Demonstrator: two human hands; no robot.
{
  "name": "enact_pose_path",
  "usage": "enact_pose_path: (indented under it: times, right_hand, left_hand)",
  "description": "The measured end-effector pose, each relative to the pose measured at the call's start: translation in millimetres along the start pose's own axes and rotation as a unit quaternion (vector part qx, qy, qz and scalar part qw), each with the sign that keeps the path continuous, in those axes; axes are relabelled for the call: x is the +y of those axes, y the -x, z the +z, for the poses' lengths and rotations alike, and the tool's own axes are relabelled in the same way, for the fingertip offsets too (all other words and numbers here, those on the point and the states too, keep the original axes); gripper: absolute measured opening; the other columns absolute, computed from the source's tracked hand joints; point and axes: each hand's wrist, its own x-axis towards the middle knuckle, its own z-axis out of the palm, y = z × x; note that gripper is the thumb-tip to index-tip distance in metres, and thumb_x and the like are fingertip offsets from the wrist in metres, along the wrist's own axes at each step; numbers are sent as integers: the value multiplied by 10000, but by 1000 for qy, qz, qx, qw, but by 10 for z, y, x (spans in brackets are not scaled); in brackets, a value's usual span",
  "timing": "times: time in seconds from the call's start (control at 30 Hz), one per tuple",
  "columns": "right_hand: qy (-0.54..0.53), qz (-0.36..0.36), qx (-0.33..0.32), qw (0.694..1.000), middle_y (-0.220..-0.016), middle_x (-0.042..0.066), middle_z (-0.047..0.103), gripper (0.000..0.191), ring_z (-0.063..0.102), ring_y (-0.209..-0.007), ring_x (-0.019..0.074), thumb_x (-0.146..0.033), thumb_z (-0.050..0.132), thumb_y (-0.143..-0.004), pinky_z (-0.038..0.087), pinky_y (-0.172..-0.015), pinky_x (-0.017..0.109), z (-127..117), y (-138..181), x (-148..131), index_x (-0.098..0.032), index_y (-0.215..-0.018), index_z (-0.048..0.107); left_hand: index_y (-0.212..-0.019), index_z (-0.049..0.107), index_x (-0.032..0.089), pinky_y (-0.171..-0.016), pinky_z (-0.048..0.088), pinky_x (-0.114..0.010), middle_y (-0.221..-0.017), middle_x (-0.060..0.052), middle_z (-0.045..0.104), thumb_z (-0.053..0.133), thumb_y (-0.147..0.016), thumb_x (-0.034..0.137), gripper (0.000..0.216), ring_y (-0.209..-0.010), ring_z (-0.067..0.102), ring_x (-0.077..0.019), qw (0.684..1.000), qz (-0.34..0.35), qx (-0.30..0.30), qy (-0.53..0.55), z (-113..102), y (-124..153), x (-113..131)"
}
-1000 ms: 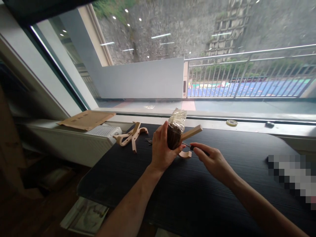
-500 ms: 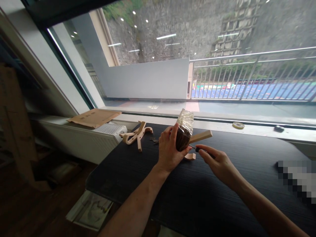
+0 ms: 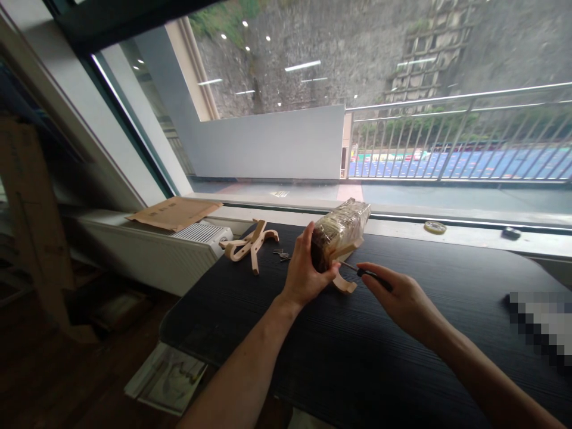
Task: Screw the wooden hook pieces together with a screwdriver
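Note:
A long brown block in clear shiny wrap point(image 3: 343, 224) is tilted above the table, its near end gripped by my left hand point(image 3: 301, 271). A straight pale wooden bar point(image 3: 353, 248) lies along the block's side, close to my left thumb. Below that thumb a curved wooden piece point(image 3: 345, 286) shows; whether it joins the bar is hidden. My right hand point(image 3: 400, 292) is closed around the black handle of a screwdriver point(image 3: 374, 278). The thin shaft points left toward the bar's end by my left thumb; whether its tip touches cannot be made out.
On the black table point(image 3: 214, 316), a crossed wooden frame point(image 3: 254, 244) and several screws point(image 3: 281, 255) lie to the left. A tape roll point(image 3: 435, 227) and a small dark object point(image 3: 510, 233) are on the windowsill. A brown envelope point(image 3: 175, 213) lies at the far left.
My left hand has turned the block so its far end swings right and lower. The wooden bar now lies against its side. The screwdriver shaft shows more; my right hand keeps its grip.

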Motion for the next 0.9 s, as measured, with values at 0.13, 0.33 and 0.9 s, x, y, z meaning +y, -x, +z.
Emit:
enact_pose_path:
  times: [0.13, 0.33, 0.9]
  right_hand:
    - [27, -51, 9, 998, -838, 30, 732, 369, 665, -664, 174, -395, 461, -871, 500, -601, 272, -44, 58, -102, -220, -1141, 642]
    - [56, -133, 39, 989, -985, 46, 718, 332, 676, -808, 181, -297, 444, -881, 504, -711, 286, -27, 89, -144, -210, -1146, 625]
    - [71, -156, 35, 985, -1071, 66, 693, 341, 664, -870, 174, -290, 433, -908, 501, -785, 285, 18, 83, -122, -187, -1192, 591]
  left_hand:
    - [-1440, 65, 294, -1079, 320, -455, -1439, -111, 280, 713, -681, 209, 1002, -1323, 322, -277, 997, -37, -9, 70, 26, 5, -86]
    - [-1442, 20, 312, -1063, 353, -454, -1484, -110, 224, 705, -687, 174, 1029, -1344, 300, -279, 989, -63, -33, 128, 47, 15, -145]
    - [-1442, 34, 303, -1080, 327, -463, -1485, -112, 212, 711, -670, 178, 1034, -1357, 275, -288, 992, -47, -41, 108, 53, 10, -165]
